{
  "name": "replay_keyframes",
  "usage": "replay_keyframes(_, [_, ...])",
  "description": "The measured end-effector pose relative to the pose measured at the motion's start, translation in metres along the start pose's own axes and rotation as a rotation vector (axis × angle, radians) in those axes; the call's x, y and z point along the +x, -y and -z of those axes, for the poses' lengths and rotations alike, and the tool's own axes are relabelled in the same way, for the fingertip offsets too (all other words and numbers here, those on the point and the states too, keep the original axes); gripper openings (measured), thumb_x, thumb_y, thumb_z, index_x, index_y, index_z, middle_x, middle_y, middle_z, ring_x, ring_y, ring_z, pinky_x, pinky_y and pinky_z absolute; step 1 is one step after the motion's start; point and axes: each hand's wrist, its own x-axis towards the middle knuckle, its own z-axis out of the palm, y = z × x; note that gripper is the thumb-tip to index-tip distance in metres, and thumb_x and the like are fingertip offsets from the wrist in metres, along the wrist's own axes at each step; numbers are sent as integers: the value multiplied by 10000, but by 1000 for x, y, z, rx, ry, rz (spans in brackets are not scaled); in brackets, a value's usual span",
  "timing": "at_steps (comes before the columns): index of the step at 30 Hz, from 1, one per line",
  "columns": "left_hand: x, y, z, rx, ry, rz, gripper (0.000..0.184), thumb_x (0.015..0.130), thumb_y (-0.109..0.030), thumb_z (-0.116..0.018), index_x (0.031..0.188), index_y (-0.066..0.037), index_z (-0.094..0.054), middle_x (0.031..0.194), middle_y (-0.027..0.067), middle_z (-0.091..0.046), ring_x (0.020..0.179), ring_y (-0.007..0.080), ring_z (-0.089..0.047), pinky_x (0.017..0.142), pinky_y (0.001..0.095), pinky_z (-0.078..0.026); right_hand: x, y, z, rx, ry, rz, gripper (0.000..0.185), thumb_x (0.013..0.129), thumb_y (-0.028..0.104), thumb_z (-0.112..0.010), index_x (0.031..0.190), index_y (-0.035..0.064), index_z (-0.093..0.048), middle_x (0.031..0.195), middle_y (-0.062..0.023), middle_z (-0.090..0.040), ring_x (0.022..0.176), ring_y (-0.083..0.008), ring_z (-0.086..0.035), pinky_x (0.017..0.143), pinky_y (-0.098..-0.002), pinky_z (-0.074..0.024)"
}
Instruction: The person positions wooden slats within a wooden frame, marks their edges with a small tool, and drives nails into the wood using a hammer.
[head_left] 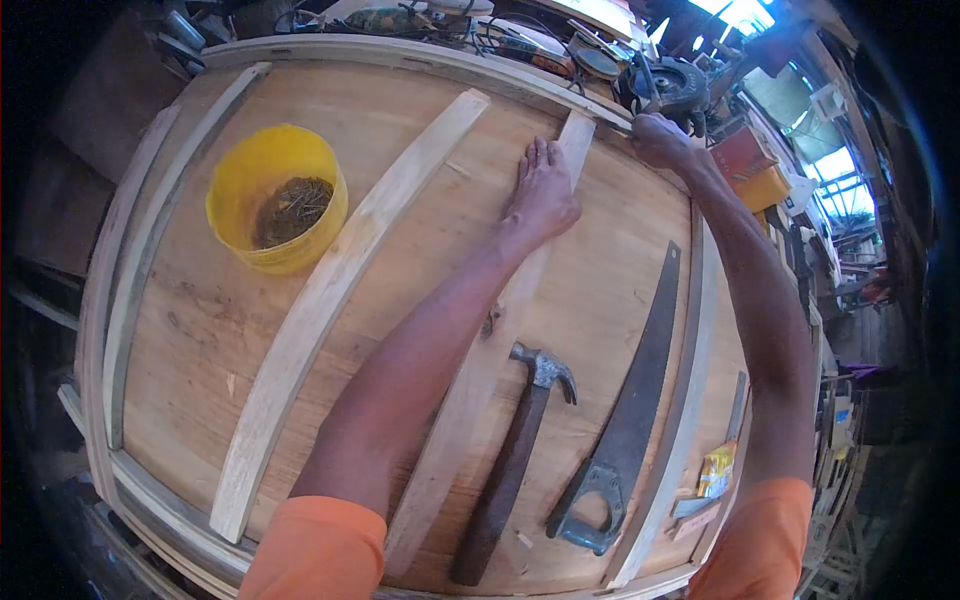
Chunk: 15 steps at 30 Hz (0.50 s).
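Note:
My left hand (546,188) lies palm down on a pale wooden slat (475,375), its fingers stretched out near the slat's far end. Closed fingers show on my right hand (662,142), at the far rail of the wooden frame (420,62). A thin dark shape rises above it, but what it holds I cannot make out. Nearer me, a claw hammer (520,440) with a dark handle rests on the plywood panel (400,270). Beside the hammer is a handsaw (630,400), its handle toward me.
A yellow tub (278,255) of nails stands on the panel at left. Another slat (330,300) runs between it and my left arm. At right lie a yellow packet (716,470) and a blade-like tool. Beyond the far rail are a dark wheel-like machine part (680,85) and cables.

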Motion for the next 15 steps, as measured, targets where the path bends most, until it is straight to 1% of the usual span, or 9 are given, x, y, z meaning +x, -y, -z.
replay_keyframes(1, [0,0,-1,-5,0,0,1024,759,-204,-709,1524,194,-156,1577,461,-205,1529,550,-164,1273,552,-165,-1,5,3,-63,3,-18,259,934,204,-674,1060,-6,-757,1119,-186,-756,1032,-336,-747,809,-459,-610])
replay_keyframes(2, [0,1,-2,14,7,-1,1024,763,-210,-713,1522,194,-159,1578,461,-205,1529,550,-162,1273,550,-167,-1,12,6,-68,4,-18,259,934,204,-674,1060,-6,-757,1119,-186,-756,1032,-336,-747,809,-459,-610])
replay_keyframes(4, [0,0,-1,31,12,1,1023,766,-217,-718,1520,195,-162,1578,460,-204,1530,550,-161,1272,548,-169,6,20,-1,-149,-23,-19,222,928,148,-663,1070,10,-766,1106,-184,-757,1008,-362,-752,786,-529,-616])
replay_keyframes(5, [-1,-1,-1,26,8,10,1024,767,-217,-720,1520,195,-162,1579,459,-204,1528,552,-161,1275,541,-166,8,23,-5,-153,-24,-18,222,928,148,-663,1070,10,-766,1106,-184,-757,1008,-362,-752,786,-529,-616])
replay_keyframes(7, [0,-1,-1,20,4,20,1024,769,-217,-723,1520,196,-163,1579,458,-204,1527,553,-162,1278,534,-164,0,35,-11,-224,-45,-114,191,923,100,-631,1017,-13,-754,1007,-227,-748,966,-400,-745,778,-533,-604])
replay_keyframes(8, [0,-1,-2,34,-3,16,1023,768,-212,-722,1520,196,-161,1579,459,-204,1525,556,-165,1280,530,-162,-3,39,-13,-226,-44,-114,191,923,100,-631,1017,-13,-754,1007,-227,-748,966,-400,-745,778,-533,-604])
replay_keyframes(10, [0,-2,0,44,-14,12,1021,768,-206,-721,1521,196,-160,1578,460,-205,1522,558,-168,1282,525,-160,-9,47,-11,-255,-56,-111,213,940,125,-640,1073,21,-771,1083,-200,-754,984,-396,-752,664,-668,-591])
replay_keyframes(11, [-1,-3,1,38,-9,10,1008,767,-197,-717,1516,197,-168,1576,463,-204,1521,559,-171,1282,525,-159,-10,52,-11,-268,-69,-151,221,951,133,-625,1073,20,-771,1071,-195,-755,966,-381,-758,655,-642,-606])
replay_keyframes(15, [0,-2,0,39,-21,4,969,761,-170,-709,1496,199,-198,1572,468,-204,1514,563,-186,1281,528,-162,-7,69,-11,-275,-102,-183,224,952,139,-624,1072,25,-773,1086,-180,-755,983,-366,-755,641,-636,-610])
